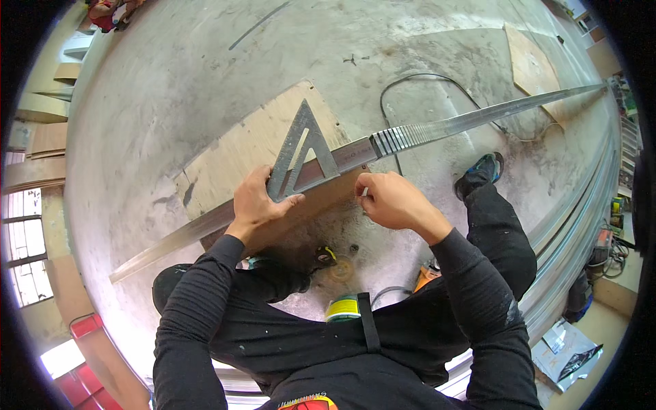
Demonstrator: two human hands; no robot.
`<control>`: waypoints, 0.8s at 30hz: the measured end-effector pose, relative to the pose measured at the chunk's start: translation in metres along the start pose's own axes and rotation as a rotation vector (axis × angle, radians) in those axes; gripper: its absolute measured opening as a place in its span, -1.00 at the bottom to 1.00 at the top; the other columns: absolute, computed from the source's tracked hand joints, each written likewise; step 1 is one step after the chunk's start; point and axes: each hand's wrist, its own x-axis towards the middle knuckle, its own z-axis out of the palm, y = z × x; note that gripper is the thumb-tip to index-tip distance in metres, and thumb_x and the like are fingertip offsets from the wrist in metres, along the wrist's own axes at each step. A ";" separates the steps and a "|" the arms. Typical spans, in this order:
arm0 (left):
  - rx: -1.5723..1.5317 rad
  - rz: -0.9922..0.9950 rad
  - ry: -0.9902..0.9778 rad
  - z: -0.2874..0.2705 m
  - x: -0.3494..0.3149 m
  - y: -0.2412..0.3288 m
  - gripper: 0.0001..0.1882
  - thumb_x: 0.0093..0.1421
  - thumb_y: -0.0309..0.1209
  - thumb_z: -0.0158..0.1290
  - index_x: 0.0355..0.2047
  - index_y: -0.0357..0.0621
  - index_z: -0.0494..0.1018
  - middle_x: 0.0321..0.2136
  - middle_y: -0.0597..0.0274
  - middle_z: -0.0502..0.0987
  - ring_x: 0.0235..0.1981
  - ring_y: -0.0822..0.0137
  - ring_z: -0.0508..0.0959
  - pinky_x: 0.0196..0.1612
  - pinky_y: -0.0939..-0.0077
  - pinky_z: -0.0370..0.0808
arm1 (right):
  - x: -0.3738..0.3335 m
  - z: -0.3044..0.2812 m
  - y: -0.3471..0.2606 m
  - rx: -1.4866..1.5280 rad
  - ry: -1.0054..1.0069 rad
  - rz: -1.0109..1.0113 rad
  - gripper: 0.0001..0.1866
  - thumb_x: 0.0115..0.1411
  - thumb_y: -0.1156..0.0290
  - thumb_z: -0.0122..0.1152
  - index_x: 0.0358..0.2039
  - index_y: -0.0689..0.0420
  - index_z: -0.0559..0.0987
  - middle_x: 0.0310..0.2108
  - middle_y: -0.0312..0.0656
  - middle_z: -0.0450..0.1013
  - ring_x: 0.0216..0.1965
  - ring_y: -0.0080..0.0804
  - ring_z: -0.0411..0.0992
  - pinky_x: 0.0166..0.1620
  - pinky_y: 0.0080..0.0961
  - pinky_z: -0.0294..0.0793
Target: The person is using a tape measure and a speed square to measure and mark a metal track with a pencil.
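- Spanning the view from lower left to upper right, the long metal bar (451, 127) is the largest thing at hand. It looks stiff, and likely awkward more than heavy; its smooth, shiny faces may slip under dry skin. Two hands well apart on the plain lengths would suit it best, away from the slots.
- Lying beneath the bar, the pale wooden board (232, 147) sits on the concrete floor and looks flat and rigid.
- Resting on the bar near its middle, the grey triangular square (292, 150) seems thin, light and stiff. It could slide easily, so its lower corner or base edge makes the sound hold; its corners may be sharp.
- Gripping that lower left corner, the left hand (260, 206) has its thumb along the base and its fingers on the outer edge.
- Curling inward just beside the bar, the right hand (398, 199) touches neither bar nor square; I cannot tell whether it holds something small.
- Crossing the bar, evenly spaced dark slots (391, 141) probably mark its weakest, most bendable stretch.
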 end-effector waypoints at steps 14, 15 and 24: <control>-0.003 0.044 0.026 0.004 0.007 0.010 -0.20 -0.11 0.23 0.45 -0.13 -0.21 0.57 -0.33 0.06 0.60 -0.30 0.04 0.63 -0.20 0.26 0.54 | 0.007 0.012 -0.001 0.198 0.340 0.057 -0.79 0.30 0.33 0.20 -0.12 0.15 0.55 -0.30 0.12 0.62 -0.21 0.22 0.58 -0.13 0.07 0.53; -0.005 0.043 0.027 0.005 0.007 0.010 -0.21 -0.11 0.22 0.45 -0.13 -0.20 0.57 -0.33 0.06 0.61 -0.29 0.03 0.63 -0.20 0.25 0.54 | 0.008 0.013 0.001 0.198 0.343 0.061 -0.79 0.30 0.33 0.20 -0.12 0.15 0.55 -0.30 0.12 0.62 -0.21 0.22 0.58 -0.13 0.07 0.53; 0.000 -0.008 -0.036 0.000 0.007 0.011 -0.25 -0.10 0.15 0.47 -0.11 -0.18 0.57 -0.31 0.06 0.63 -0.26 0.05 0.65 -0.16 0.27 0.56 | 0.027 0.026 0.005 0.202 0.325 0.033 -0.78 0.29 0.34 0.21 -0.11 0.15 0.55 -0.36 0.16 0.60 -0.25 0.26 0.57 -0.15 0.09 0.53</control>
